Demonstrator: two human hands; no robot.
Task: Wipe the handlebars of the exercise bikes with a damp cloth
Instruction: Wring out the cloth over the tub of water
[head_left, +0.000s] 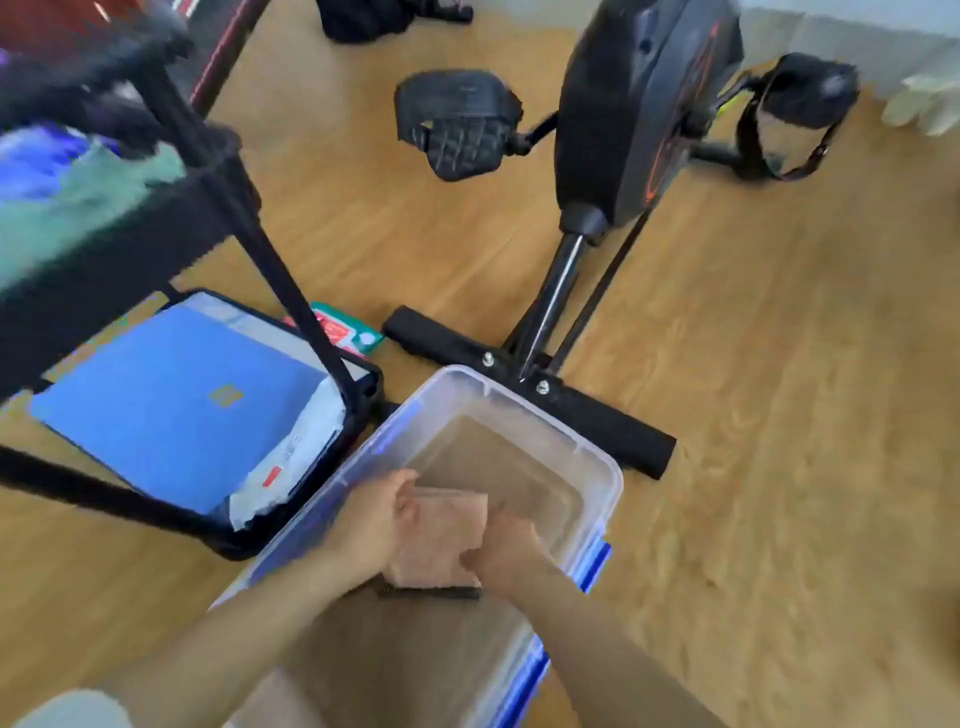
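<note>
1. Left hand (371, 525) and right hand (506, 556): each grip is closed on the pink cloth (439, 535), held low inside the clear tub (597, 457).
2. Recommended: wring evenly until merely damp, keeping drips within the tub.
3. Exercise bike (628, 119) stands beyond the tub; its handlebars are out of view.

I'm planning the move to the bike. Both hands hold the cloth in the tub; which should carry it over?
Probably the right hand: it grips the cloth as the left hand does, but sits on the side of the tub nearer the bike.
</note>
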